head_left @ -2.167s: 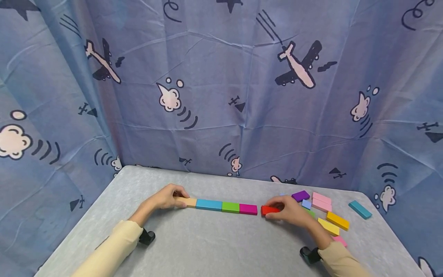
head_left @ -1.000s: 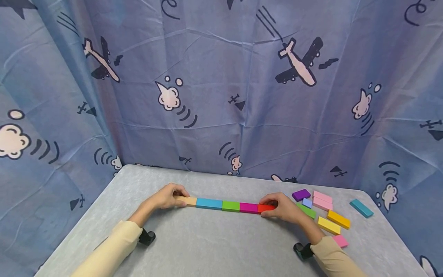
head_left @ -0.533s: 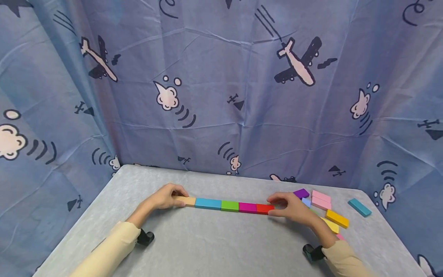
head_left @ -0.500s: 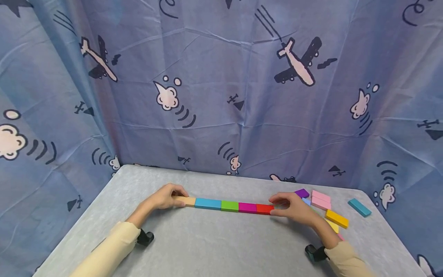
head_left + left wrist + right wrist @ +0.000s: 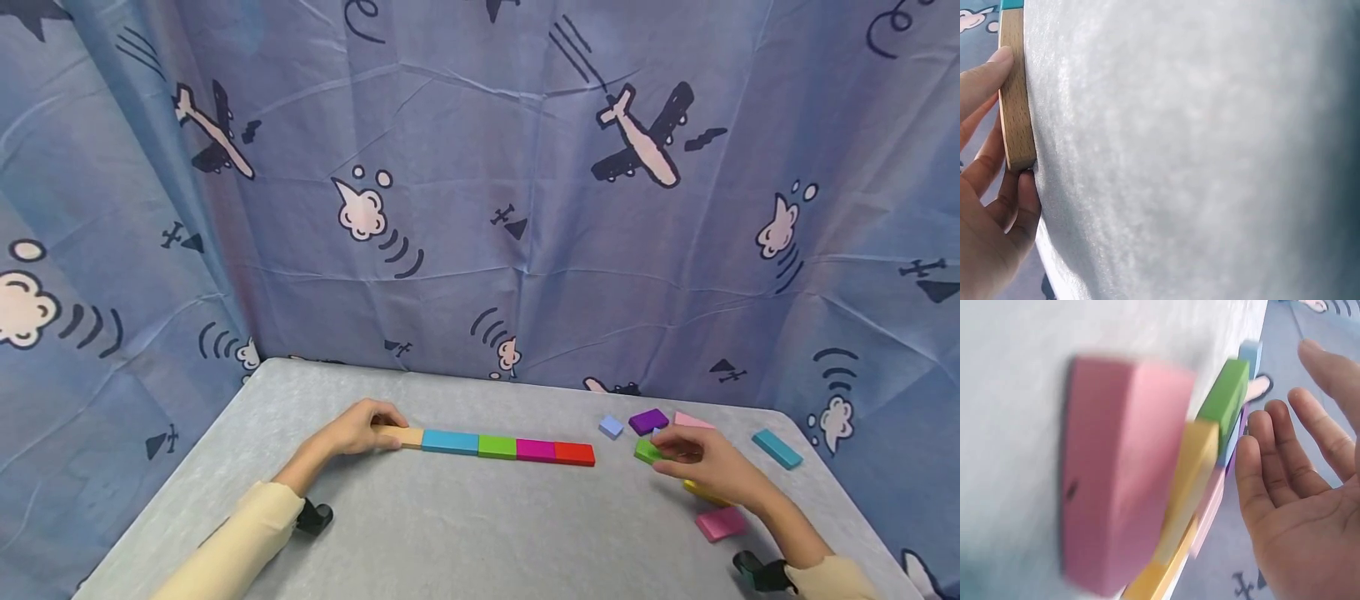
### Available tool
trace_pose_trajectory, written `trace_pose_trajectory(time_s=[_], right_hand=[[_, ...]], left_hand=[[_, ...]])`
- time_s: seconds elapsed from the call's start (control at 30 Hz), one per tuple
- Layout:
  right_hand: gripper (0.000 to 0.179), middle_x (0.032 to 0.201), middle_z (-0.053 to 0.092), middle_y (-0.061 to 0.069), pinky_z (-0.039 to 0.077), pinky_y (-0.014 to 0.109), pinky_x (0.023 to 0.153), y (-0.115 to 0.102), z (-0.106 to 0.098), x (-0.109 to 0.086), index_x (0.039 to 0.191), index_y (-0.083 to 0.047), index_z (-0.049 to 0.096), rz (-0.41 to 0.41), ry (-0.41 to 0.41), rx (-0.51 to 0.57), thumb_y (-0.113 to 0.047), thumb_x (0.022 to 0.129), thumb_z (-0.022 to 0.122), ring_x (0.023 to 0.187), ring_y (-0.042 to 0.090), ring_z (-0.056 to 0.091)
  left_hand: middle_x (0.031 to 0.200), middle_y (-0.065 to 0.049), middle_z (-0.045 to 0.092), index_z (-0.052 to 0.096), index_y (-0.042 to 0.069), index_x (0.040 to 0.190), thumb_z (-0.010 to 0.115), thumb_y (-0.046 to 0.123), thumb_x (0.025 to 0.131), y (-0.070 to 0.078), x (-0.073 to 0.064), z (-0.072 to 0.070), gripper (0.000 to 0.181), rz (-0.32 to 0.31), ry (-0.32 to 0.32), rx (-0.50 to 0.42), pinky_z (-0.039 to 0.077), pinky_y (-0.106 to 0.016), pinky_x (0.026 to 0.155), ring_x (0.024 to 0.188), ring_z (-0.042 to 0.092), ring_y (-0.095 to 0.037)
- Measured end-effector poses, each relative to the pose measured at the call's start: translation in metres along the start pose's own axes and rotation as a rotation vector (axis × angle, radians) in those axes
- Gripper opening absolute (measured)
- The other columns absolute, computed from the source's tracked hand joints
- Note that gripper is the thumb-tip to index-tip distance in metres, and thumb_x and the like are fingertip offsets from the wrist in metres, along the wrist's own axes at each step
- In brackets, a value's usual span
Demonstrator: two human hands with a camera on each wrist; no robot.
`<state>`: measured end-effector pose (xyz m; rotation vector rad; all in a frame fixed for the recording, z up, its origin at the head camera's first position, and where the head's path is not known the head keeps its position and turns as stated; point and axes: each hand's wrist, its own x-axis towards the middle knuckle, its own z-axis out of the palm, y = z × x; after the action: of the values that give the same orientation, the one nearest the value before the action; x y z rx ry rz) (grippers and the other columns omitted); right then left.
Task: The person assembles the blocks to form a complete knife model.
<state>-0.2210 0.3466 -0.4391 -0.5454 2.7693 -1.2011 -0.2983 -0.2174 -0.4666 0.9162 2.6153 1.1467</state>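
Observation:
My left hand (image 5: 363, 427) grips a plain wooden block (image 5: 408, 437) at the left end of a straight row, thumb on the near side and fingers behind. Following it end to end lie a blue block (image 5: 450, 442), a green block (image 5: 497, 447), a magenta block (image 5: 536, 451) and a red block (image 5: 574, 454). Over the loose blocks on the right, my right hand (image 5: 708, 467) hovers with fingers parted, fingertips close to a loose green block (image 5: 647, 452). In the right wrist view, its loosely bent fingers (image 5: 1279, 450) hold nothing.
Around the right hand lie a light blue block (image 5: 611, 427), a purple block (image 5: 648, 421), a yellow block (image 5: 705, 493) and a pink block (image 5: 722, 523). A teal block (image 5: 777, 449) sits farther right. A patterned curtain (image 5: 450, 250) hangs behind the grey table (image 5: 450, 533).
The right hand brought the red block against the magenta one, let go, and moved right to the loose blocks. The left hand has stayed on the wooden block.

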Motion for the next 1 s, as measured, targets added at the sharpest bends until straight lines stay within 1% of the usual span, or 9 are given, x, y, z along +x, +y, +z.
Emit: trace_pose_trajectory(time_s=[0.1, 0.17, 0.23, 0.3, 0.47, 0.53, 0.57, 0.73, 1.0], right_hand=[[0.039, 0.112, 0.069, 0.014, 0.053, 0.022, 0.079, 0.005, -0.008, -0.010, 0.121, 0.005, 0.067, 0.049, 0.007, -0.023, -0.017, 0.090, 0.080, 0.095, 0.017, 0.067], [0.043, 0.113, 0.069, 0.014, 0.052, 0.021, 0.079, 0.008, -0.013, -0.017, 0.122, 0.004, 0.067, 0.105, 0.013, -0.037, -0.020, 0.090, 0.081, 0.094, 0.016, 0.066], [0.045, 0.112, 0.069, 0.014, 0.053, 0.021, 0.078, 0.010, -0.018, -0.022, 0.123, 0.005, 0.067, 0.149, 0.013, -0.045, -0.020, 0.089, 0.081, 0.094, 0.018, 0.066], [0.046, 0.112, 0.069, 0.014, 0.053, 0.022, 0.078, 0.013, -0.021, -0.026, 0.123, 0.006, 0.067, 0.175, 0.007, -0.050, -0.019, 0.088, 0.082, 0.093, 0.022, 0.065], [0.045, 0.107, 0.069, 0.010, 0.053, 0.022, 0.077, 0.023, -0.022, -0.030, 0.118, 0.003, 0.069, 0.184, -0.025, -0.083, -0.018, 0.083, 0.086, 0.093, 0.024, 0.065], [0.044, 0.106, 0.069, 0.008, 0.053, 0.022, 0.077, 0.027, -0.021, -0.030, 0.117, 0.003, 0.070, 0.174, -0.041, -0.097, -0.017, 0.082, 0.087, 0.092, 0.023, 0.064], [0.043, 0.105, 0.069, 0.008, 0.053, 0.022, 0.077, 0.029, -0.021, -0.030, 0.116, 0.002, 0.070, 0.171, -0.047, -0.098, -0.017, 0.081, 0.087, 0.092, 0.023, 0.064], [0.040, 0.103, 0.069, 0.008, 0.053, 0.022, 0.076, 0.031, -0.019, -0.030, 0.114, 0.002, 0.070, 0.144, -0.048, -0.102, -0.013, 0.081, 0.087, 0.089, 0.023, 0.063], [0.038, 0.101, 0.069, 0.007, 0.053, 0.022, 0.075, 0.026, -0.016, -0.029, 0.113, 0.002, 0.071, 0.206, -0.028, -0.097, -0.009, 0.080, 0.087, 0.090, 0.025, 0.063]], left_hand=[[0.096, 0.003, 0.070, 0.076, 0.008, 0.104, 0.084, 0.009, 0.085, -0.001, 0.000, 0.001, 0.020, -0.014, -0.002, 0.004, 0.049, -0.033, 0.078, 0.084, 0.059, -0.013], [0.096, 0.004, 0.070, 0.076, 0.009, 0.104, 0.084, 0.009, 0.085, -0.001, 0.001, 0.002, 0.020, -0.027, -0.003, 0.004, 0.048, -0.033, 0.078, 0.083, 0.059, -0.013], [0.096, 0.005, 0.069, 0.077, 0.009, 0.104, 0.084, 0.009, 0.085, -0.001, 0.001, 0.002, 0.020, -0.032, -0.004, 0.002, 0.048, -0.032, 0.078, 0.083, 0.059, -0.012], [0.096, 0.004, 0.070, 0.077, 0.008, 0.104, 0.084, 0.009, 0.085, -0.001, 0.001, 0.002, 0.020, -0.021, -0.003, 0.001, 0.049, -0.033, 0.078, 0.083, 0.059, -0.012], [0.095, 0.004, 0.070, 0.077, 0.009, 0.102, 0.085, 0.009, 0.083, -0.002, 0.001, 0.002, 0.021, -0.025, 0.006, -0.004, 0.049, -0.034, 0.079, 0.083, 0.059, -0.012], [0.095, 0.005, 0.070, 0.077, 0.011, 0.102, 0.085, 0.010, 0.083, -0.003, 0.000, 0.002, 0.021, -0.036, 0.010, -0.005, 0.049, -0.033, 0.080, 0.084, 0.059, -0.012], [0.095, 0.005, 0.070, 0.077, 0.010, 0.102, 0.086, 0.010, 0.083, -0.003, 0.000, 0.002, 0.021, -0.029, 0.009, -0.001, 0.049, -0.033, 0.079, 0.084, 0.059, -0.012], [0.096, 0.004, 0.070, 0.077, 0.009, 0.102, 0.085, 0.010, 0.083, -0.004, 0.000, 0.002, 0.021, -0.029, 0.011, 0.002, 0.049, -0.034, 0.080, 0.084, 0.059, -0.013], [0.096, 0.004, 0.069, 0.077, 0.009, 0.102, 0.085, 0.009, 0.083, -0.003, 0.001, 0.001, 0.020, -0.029, 0.012, 0.007, 0.049, -0.034, 0.080, 0.085, 0.059, -0.013]])
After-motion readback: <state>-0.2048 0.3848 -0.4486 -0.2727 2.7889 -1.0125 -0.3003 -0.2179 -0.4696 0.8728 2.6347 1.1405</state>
